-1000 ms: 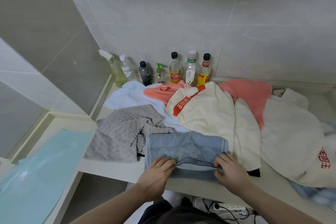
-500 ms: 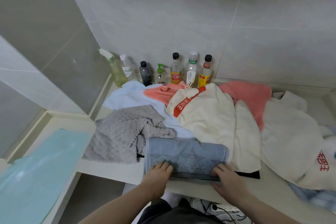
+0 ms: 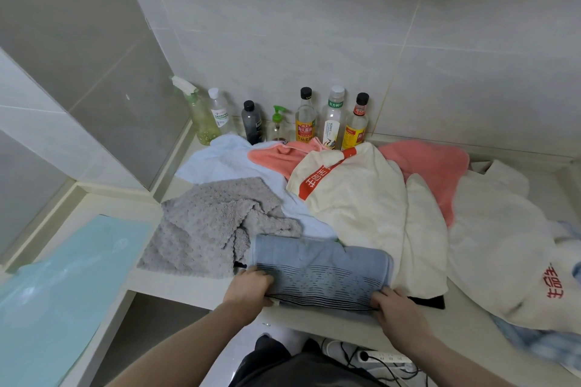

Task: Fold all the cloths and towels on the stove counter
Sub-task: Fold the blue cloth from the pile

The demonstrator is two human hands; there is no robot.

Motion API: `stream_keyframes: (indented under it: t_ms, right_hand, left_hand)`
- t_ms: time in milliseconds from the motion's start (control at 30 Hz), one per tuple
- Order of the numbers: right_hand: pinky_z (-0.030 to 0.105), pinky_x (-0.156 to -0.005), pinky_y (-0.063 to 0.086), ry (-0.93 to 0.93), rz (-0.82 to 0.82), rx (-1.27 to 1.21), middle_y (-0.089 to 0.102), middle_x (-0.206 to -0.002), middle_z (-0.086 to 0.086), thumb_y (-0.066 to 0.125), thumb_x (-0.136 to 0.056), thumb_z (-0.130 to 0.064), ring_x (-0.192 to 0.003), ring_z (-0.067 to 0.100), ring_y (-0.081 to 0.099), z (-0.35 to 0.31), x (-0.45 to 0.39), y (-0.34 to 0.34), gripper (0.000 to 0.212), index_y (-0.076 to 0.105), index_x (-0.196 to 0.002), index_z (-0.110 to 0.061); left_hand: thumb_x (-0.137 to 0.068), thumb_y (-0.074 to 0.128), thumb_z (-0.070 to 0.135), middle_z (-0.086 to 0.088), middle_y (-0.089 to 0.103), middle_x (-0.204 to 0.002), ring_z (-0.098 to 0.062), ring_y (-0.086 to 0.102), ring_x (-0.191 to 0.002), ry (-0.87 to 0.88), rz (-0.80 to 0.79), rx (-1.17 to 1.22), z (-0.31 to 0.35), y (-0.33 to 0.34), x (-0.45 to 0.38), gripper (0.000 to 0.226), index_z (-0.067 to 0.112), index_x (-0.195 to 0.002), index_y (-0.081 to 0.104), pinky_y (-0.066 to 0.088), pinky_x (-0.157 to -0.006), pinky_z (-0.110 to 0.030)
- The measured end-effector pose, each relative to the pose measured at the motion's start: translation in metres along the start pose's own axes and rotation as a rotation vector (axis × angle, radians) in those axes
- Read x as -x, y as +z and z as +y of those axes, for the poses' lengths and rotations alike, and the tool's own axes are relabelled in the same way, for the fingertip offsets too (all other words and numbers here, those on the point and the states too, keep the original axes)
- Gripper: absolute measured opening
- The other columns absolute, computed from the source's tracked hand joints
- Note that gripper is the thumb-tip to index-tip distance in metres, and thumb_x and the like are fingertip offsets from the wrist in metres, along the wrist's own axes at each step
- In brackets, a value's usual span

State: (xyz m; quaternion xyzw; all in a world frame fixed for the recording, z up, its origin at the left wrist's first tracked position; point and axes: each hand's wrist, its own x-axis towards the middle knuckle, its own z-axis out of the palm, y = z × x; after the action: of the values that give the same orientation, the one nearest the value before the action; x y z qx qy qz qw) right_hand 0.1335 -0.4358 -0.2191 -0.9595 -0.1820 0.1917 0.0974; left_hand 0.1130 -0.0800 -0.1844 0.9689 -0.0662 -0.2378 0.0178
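Observation:
A blue striped towel (image 3: 317, 270) lies partly folded at the counter's front edge. My left hand (image 3: 248, 287) grips its near left corner, and my right hand (image 3: 393, 305) grips its near right corner. Behind it, a grey nubbly cloth (image 3: 207, 229) lies rumpled on the left. A cream towel with a red band (image 3: 355, 198) is heaped in the middle, over a pale blue cloth (image 3: 226, 160) and a coral towel (image 3: 430, 163). Another white towel with red letters (image 3: 503, 254) spreads out on the right.
Several bottles (image 3: 305, 119) stand in a row against the tiled back wall. A light teal sheet (image 3: 63, 286) covers the lower ledge on the left. Below the counter edge (image 3: 330, 319), a power strip with cables (image 3: 383, 358) lies on the floor.
Both hands slid back from the top of the blue towel to its near corners and now grip them. The towel's far layer has shifted a little.

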Motion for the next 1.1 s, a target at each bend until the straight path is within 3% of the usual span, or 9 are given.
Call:
stream_keyframes:
  t_ms: [67,167,267,433,533,633,733,867,1100]
  right_hand:
    - [0.029,-0.075,0.043,-0.006,0.028,-0.036,0.050,-0.100,-0.014,0.060,-0.092,-0.027,-0.097,0.014,0.048,0.001,0.000,-0.006,0.007,0.054,-0.089,-0.029]
    - [0.030,-0.062,0.038,-0.001,0.010,-0.067,0.043,-0.092,-0.013,0.062,-0.078,-0.023,-0.086,0.013,0.049,0.009,0.006,-0.008,0.021,0.041,-0.079,-0.028]
    - [0.033,-0.069,0.042,-0.006,-0.114,0.016,0.048,-0.101,-0.012,0.056,-0.076,-0.025,-0.100,0.014,0.051,0.010,0.009,-0.008,0.012,0.045,-0.081,-0.025]
    - [0.032,-0.071,0.041,0.044,-0.186,-0.001,0.041,-0.097,-0.014,0.054,-0.075,-0.031,-0.105,0.015,0.049,-0.004,0.006,-0.014,0.013,0.056,-0.085,-0.023]
    - [0.029,-0.074,0.046,0.106,-0.159,-0.097,0.045,-0.100,-0.014,0.055,-0.075,-0.040,-0.099,0.012,0.047,-0.010,0.005,-0.020,0.016,0.054,-0.086,-0.028]
    - [0.030,-0.080,0.048,0.138,-0.135,-0.145,0.045,-0.116,-0.015,0.055,-0.079,-0.045,-0.105,0.014,0.047,-0.015,0.004,-0.020,0.032,0.050,-0.109,-0.033]
    - [0.032,-0.093,0.049,0.149,-0.134,-0.117,0.040,-0.140,-0.009,0.058,-0.086,-0.047,-0.123,0.019,0.046,-0.019,0.004,-0.016,0.061,0.037,-0.141,-0.032]
    - [0.035,-0.107,0.044,0.197,-0.067,-0.210,0.033,-0.153,-0.004,0.059,-0.091,-0.051,-0.131,0.024,0.044,-0.020,0.006,-0.008,0.080,0.019,-0.157,-0.030]
    - [0.031,-0.111,0.042,0.094,0.126,-0.175,0.026,-0.153,-0.016,0.056,-0.092,-0.041,-0.142,0.015,0.028,-0.024,-0.006,-0.022,0.073,0.025,-0.158,-0.032]
  left_hand:
    - [-0.086,0.066,0.044,0.003,0.065,-0.113,-0.021,0.051,-0.118,0.009,0.040,0.037,-0.008,-0.004,0.004,0.023,0.025,-0.092,0.054,0.038,-0.094,-0.036]
    - [-0.087,0.063,0.027,0.003,0.061,-0.113,-0.022,0.052,-0.117,0.032,0.043,0.036,-0.012,-0.005,0.009,0.010,0.025,-0.095,0.058,0.041,-0.091,-0.035]
    - [-0.089,0.064,0.019,0.001,0.058,-0.118,-0.022,0.052,-0.118,0.025,-0.040,0.050,-0.007,-0.004,0.012,0.012,0.021,-0.101,0.063,0.047,-0.090,-0.038]
    - [-0.084,0.065,0.019,-0.006,0.054,-0.130,-0.027,0.051,-0.123,-0.018,-0.159,-0.068,0.020,-0.019,0.007,0.037,0.017,-0.121,0.061,0.048,-0.097,-0.039]
    - [-0.080,0.062,0.025,-0.008,0.045,-0.148,-0.030,0.044,-0.134,0.077,-0.113,-0.050,0.046,-0.033,0.002,0.058,0.017,-0.135,0.049,0.040,-0.110,-0.043]
    - [-0.084,0.057,0.023,-0.005,0.003,-0.169,-0.030,0.008,-0.154,0.247,-0.006,0.012,0.073,-0.037,-0.007,0.081,0.022,-0.157,0.021,0.018,-0.125,-0.049]
    - [-0.087,0.060,0.022,-0.002,-0.017,-0.168,-0.032,-0.014,-0.154,0.286,-0.112,-0.069,0.087,-0.030,-0.018,0.095,0.030,-0.160,-0.002,0.002,-0.126,-0.054]
    - [-0.088,0.064,0.021,-0.002,-0.025,-0.166,-0.035,-0.019,-0.154,0.254,-0.131,-0.109,0.081,-0.025,-0.026,0.099,0.027,-0.160,-0.004,0.003,-0.124,-0.061]
    - [-0.097,0.054,0.030,-0.004,-0.027,-0.166,-0.034,-0.018,-0.155,0.248,-0.152,-0.082,0.060,-0.027,-0.028,0.082,0.025,-0.161,0.002,0.004,-0.124,-0.061]
